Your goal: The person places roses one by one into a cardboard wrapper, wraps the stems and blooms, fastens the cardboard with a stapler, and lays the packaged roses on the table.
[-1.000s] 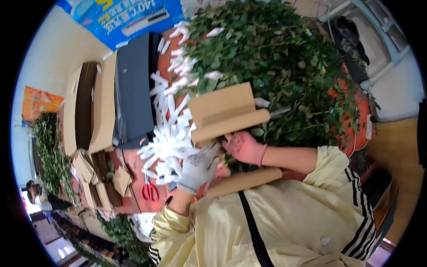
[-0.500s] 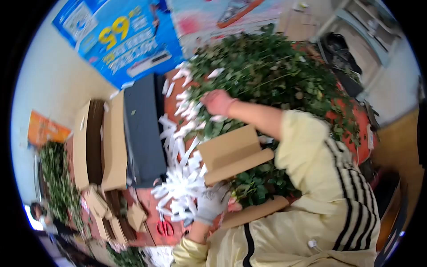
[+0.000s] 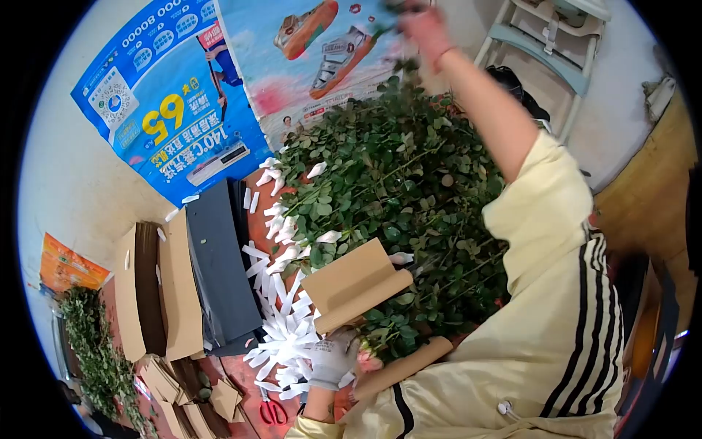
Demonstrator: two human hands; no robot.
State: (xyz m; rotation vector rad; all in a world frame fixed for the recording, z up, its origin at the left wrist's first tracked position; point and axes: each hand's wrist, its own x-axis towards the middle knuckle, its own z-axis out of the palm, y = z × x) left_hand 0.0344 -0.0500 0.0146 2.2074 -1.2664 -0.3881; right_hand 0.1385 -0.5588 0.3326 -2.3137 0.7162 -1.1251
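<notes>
At the lower middle of the frame, I have the gloved left hand (image 3: 333, 362) just beside 1 pink rose (image 3: 370, 360), below a curled cardboard sheet (image 3: 349, 274); its fingertips are hidden, their grip unclear. At top centre, the right hand (image 3: 425, 33) blurs beside a dark item (image 3: 398, 6); I cannot tell whether its fingers pinch it. Good handling, I judge, means light pressure near the petals and clearance above the leafy stems (image 3: 402, 175).

A blue poster (image 3: 172, 95) adjoins a shoe poster (image 3: 311, 73), with an orange sheet (image 3: 72, 265) farther left
</notes>
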